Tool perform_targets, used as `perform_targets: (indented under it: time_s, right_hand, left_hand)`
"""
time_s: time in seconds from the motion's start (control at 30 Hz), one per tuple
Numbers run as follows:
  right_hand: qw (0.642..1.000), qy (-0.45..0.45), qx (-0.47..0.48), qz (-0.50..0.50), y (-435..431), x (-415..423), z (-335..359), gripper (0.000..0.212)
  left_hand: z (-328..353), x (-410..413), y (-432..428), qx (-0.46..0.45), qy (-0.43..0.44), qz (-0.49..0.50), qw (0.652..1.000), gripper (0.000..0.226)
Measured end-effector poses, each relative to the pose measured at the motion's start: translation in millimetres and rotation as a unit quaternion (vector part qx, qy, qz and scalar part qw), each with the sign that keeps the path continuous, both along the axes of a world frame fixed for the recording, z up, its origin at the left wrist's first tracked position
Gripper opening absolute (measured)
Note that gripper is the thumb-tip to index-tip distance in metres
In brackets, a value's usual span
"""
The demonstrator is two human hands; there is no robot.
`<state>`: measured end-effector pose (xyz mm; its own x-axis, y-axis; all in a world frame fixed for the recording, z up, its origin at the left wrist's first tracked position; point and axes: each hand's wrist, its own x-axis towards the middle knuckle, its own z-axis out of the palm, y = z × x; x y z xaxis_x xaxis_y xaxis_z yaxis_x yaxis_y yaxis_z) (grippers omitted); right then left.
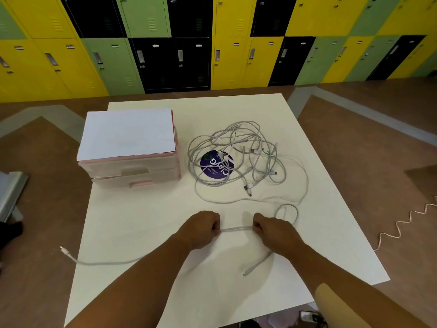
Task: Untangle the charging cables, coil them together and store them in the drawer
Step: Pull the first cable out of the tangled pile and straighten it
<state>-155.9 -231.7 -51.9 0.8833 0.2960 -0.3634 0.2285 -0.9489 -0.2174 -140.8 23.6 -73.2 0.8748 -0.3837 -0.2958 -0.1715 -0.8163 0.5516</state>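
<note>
Cable (236, 229) runs straight between left hand (203, 230) and right hand (275, 234), fingers (215, 231) of both curled around it.

Bright, even overhead light; soft shadows beneath the forearms; lockers (165, 43) at 12 o'clock bow with wide-angle distortion, slightly soft.

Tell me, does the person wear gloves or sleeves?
No gloves. The left hand and right hand are bare, with no rings or watch showing. Both forearms are bare too. Something beige, maybe a sleeve, shows on the right arm.
</note>
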Motion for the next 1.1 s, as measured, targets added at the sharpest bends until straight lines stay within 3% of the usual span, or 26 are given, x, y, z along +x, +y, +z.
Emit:
perform_targets:
  time_s: [0.3, 0.63, 0.77, 0.9, 1.1]
  right_hand:
    - [0.997, 0.042, 0.007, -0.069, -19.0, 14.7, 6.7, 0.024]
    - [0.996, 0.034, 0.052, -0.067, -12.5, 7.2, 3.4, 0.023]
    - [0.993, 0.032, 0.084, -0.076, -15.4, 5.3, 4.1, 0.023]
    - [0.988, 0.037, 0.124, -0.089, -20.0, 2.1, 1.1, 0.017]
    - [0.984, 0.028, 0.143, -0.101, -22.8, -1.3, -1.5, 0.015]
  left_hand:
    - [3.0, 5.2, -0.9, 0.018, 0.003, -0.024, 1.000, 0.006]
    - [3.6, 10.9, -49.4, 0.010, -0.068, -0.095, 0.993, 0.020]
    - [1.4, 10.8, -77.2, -0.063, -0.038, -0.063, 0.995, 0.021]
    - [-1.0, 11.5, -87.7, -0.102, 0.010, 0.030, 0.994, 0.004]
    - [0.5, 10.3, -89.0, -0.108, 0.050, 0.059, 0.991, 0.008]
